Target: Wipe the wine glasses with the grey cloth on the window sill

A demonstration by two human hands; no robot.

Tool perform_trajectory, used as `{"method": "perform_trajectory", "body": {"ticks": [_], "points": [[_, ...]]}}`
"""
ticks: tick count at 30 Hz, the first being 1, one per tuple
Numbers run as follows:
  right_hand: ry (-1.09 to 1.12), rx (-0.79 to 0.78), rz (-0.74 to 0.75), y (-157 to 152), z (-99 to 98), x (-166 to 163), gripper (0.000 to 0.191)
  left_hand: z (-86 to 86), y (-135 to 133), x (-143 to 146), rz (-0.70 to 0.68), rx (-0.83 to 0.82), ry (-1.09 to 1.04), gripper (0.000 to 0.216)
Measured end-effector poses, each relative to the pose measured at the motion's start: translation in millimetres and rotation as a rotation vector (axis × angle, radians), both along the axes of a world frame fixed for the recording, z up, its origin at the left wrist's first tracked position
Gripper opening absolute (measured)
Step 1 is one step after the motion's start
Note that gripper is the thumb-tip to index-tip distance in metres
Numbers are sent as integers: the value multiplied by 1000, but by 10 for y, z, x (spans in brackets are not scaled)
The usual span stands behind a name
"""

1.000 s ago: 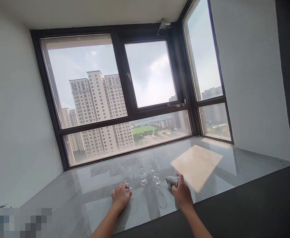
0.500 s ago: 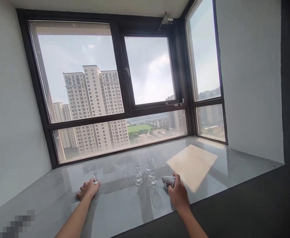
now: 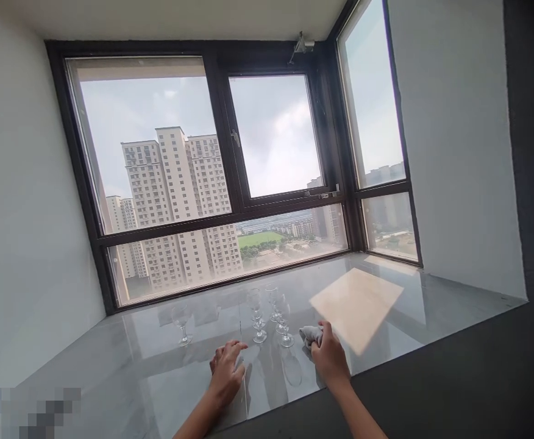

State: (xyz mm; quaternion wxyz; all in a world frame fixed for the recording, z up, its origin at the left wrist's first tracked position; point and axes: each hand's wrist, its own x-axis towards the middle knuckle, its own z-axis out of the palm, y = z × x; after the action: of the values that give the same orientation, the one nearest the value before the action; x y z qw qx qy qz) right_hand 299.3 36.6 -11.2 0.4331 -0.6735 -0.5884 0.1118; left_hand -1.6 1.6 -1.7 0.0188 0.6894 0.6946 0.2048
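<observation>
My right hand (image 3: 331,358) grips a bunched grey cloth (image 3: 311,335) above the sill, just right of a group of stemmed glasses. My left hand (image 3: 227,369) holds nothing; its fingers are partly bent and apart, pointing towards the group. Nearest to it stands the front left wine glass (image 3: 259,332) of that group, with a small gap between them. Another wine glass (image 3: 286,335) is at the front right, and more clear glasses (image 3: 273,300) overlap behind. One single wine glass (image 3: 183,329) stands upright farther left, apart from the others.
The glossy grey tiled windowsill (image 3: 157,372) has a front edge falling off towards me. A dark-framed window (image 3: 221,134) rises behind it, with a handle and stay. White walls (image 3: 459,152) flank both sides. Sunlight makes a bright patch on the right.
My left hand has let go of the single glass at the left and moved right, towards the group. My right hand still grips the cloth in about the same spot. The view has shifted slightly.
</observation>
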Motion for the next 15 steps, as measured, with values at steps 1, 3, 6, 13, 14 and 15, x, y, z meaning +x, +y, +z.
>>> {"method": "perform_trajectory", "body": {"ticks": [1,3,6,13,14,15], "points": [[2,-3,-3,4,-4,0,45,3,33,177,-65,-32,16,66],[9,-1,-7,12,-12,0,46,40,126,446,-123,-74,54,72],[20,20,-13,17,-22,1,45,119,248,644,-103,-107,107,69],[15,29,-4,1,-26,22,44,168,103,391,-83,-137,164,61],[13,23,0,-2,-23,25,43,165,43,250,-71,-145,167,61],[11,17,3,-6,-20,26,43,163,-21,82,-56,-153,174,61]]}}
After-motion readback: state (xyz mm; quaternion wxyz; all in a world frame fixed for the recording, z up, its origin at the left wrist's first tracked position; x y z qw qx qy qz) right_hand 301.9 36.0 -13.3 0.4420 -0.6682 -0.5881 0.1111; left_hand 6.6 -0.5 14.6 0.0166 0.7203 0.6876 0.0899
